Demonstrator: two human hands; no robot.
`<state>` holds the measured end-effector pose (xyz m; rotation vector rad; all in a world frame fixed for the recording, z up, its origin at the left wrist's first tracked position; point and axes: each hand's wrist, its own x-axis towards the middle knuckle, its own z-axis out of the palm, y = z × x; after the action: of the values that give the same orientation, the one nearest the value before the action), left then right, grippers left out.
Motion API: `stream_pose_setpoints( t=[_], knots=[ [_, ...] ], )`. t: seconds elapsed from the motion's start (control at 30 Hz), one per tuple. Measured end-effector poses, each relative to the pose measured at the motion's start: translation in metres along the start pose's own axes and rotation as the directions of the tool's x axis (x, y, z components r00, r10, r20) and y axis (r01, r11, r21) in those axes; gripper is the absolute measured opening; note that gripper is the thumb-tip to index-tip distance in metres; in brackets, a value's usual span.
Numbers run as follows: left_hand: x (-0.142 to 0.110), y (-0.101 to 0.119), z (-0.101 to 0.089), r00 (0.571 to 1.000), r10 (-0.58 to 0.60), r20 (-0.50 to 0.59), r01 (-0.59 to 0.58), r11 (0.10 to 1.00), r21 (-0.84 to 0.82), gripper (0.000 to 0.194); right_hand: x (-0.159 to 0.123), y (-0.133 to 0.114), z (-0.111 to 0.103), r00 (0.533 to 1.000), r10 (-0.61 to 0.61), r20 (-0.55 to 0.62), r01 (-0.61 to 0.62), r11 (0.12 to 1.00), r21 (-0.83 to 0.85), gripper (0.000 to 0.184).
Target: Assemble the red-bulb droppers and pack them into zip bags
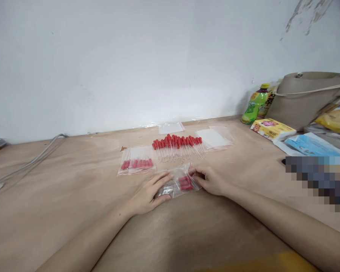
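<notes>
A clear zip bag (172, 186) lies in front of me with several red-bulbed droppers (185, 183) inside. My right hand (209, 180) pinches the bag's right edge, thumb against the fingers. Over its left end rests my left hand (150, 192), thumb and fingers apart, touching the plastic. Just behind the bag, a row of loose droppers (175, 142) with red bulbs and thin clear tubes is spread on the table. Filled bags (137, 160) with red bulbs showing overlap to the left of that row.
Flat bags (214, 138) lie right of the row, and another bag (170, 128) lies near the wall. At the right stand a green bottle (255, 105), a yellow box (272, 129) and a beige handbag (297, 98). A grey cable (42, 153) crosses the table's left side.
</notes>
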<state>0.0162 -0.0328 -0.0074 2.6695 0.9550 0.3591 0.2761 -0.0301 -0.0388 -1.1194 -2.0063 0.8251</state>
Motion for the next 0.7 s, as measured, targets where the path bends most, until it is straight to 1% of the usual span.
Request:
stream_pose_setpoints(
  t=[0.1, 0.17, 0.2, 0.23, 0.3, 0.37, 0.4, 0.43, 0.5, 0.53, 0.6, 0.7],
  knots=[
    [-0.001, -0.001, 0.000, 1.000, -0.020, -0.023, 0.019, 0.999, -0.033, 0.046, 0.001, -0.002, -0.001, 1.000, 0.008, -0.005, -0.008, 0.999, 0.042, 0.021],
    [-0.001, -0.001, 0.000, 0.999, -0.025, -0.044, 0.022, 0.997, -0.068, 0.037, 0.002, -0.002, -0.007, 1.000, 0.027, 0.001, -0.027, 0.996, 0.081, 0.021],
    [-0.001, -0.001, 0.000, 0.998, -0.026, -0.052, 0.022, 0.996, -0.088, 0.033, 0.003, -0.001, -0.012, 0.999, 0.047, -0.002, -0.046, 0.996, 0.075, 0.022],
    [-0.001, -0.001, 0.000, 0.998, -0.028, -0.059, 0.022, 0.994, -0.108, 0.029, 0.006, 0.001, -0.017, 0.997, 0.072, -0.025, -0.071, 0.997, 0.042, 0.022],
    [0.000, 0.000, 0.000, 0.997, -0.029, -0.066, 0.020, 0.990, -0.142, 0.024, 0.014, 0.008, -0.031, 0.980, 0.134, -0.144, -0.148, 0.985, -0.087, 0.021],
    [0.000, 0.000, 0.000, 0.998, -0.029, -0.064, 0.018, 0.986, -0.166, 0.021, 0.027, 0.018, -0.046, 0.927, 0.185, -0.327, -0.264, 0.940, -0.216, 0.018],
    [0.000, 0.000, 0.000, 0.998, -0.029, -0.064, 0.018, 0.984, -0.175, 0.019, 0.034, 0.023, -0.053, 0.893, 0.213, -0.397, -0.331, 0.908, -0.257, 0.018],
    [0.000, 0.000, 0.000, 0.997, -0.030, -0.065, 0.018, 0.983, -0.182, 0.019, 0.043, 0.027, -0.059, 0.866, 0.242, -0.437, -0.395, 0.868, -0.302, 0.019],
    [0.000, 0.000, 0.000, 0.997, -0.032, -0.070, 0.018, 0.982, -0.188, 0.018, 0.060, 0.034, -0.068, 0.833, 0.285, -0.474, -0.485, 0.788, -0.379, 0.022],
    [-0.001, 0.000, 0.000, 0.997, -0.031, -0.073, 0.017, 0.982, -0.189, 0.018, 0.069, 0.037, -0.071, 0.822, 0.307, -0.479, -0.513, 0.764, -0.392, 0.023],
    [-0.001, 0.000, 0.000, 0.997, -0.029, -0.071, 0.015, 0.982, -0.188, 0.019, 0.084, 0.040, -0.073, 0.799, 0.359, -0.482, -0.563, 0.727, -0.392, 0.027],
    [-0.002, 0.000, -0.001, 0.998, -0.025, -0.061, 0.014, 0.984, -0.178, 0.018, 0.101, 0.042, -0.071, 0.750, 0.452, -0.482, -0.641, 0.677, -0.362, 0.029]
  ],
)
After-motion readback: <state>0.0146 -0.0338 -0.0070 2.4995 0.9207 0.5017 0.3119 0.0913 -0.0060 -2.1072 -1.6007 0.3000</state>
